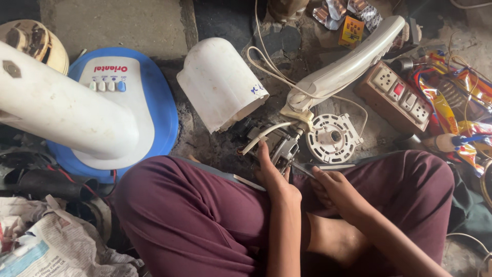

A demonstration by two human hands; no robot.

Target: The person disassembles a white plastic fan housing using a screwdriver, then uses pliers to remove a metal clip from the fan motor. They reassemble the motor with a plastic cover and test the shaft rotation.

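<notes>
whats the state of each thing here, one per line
left hand: fingers resting on the motor
right hand: holding a thin tool against the motor
motor: bare, cover removed, on the floor
white cover: off, lying on its side
fan base: tipped over, stem towards the camera
socket board: nothing plugged in

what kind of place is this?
Likely an informal fan or appliance repair spot on a bare floor. A dismantled fan motor sits under the left hand, with a white motor cover, a fan base and a switchboard around.
</notes>
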